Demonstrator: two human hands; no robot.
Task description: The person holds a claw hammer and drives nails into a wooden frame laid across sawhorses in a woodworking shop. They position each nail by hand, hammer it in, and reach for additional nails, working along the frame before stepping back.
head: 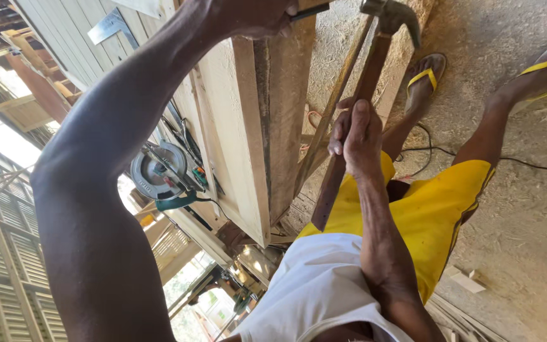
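Hammer (357, 107) gripped tight mid-handle in my right hand (354, 134), head raised by the plank (286, 107). Left hand (254, 16) pinches something thin on the plank's far end, maybe a nail. Off-line swing could hit those fingers.

Bare arms, both uncovered from shoulder to wrist, lean and sinewy, ending in a left hand (254, 16) and a right hand (356, 133) without gloves, rings or a watch. Sleeveless white top (314, 288) with a rounded neckline over the torso, and bright yellow shorts (435, 209) trimmed with a thin dark stripe down the outer seam. Bare lower legs below the shorts, and on the feet flip-flop sandals (427, 77) with yellow straps and worn, dusty soles.
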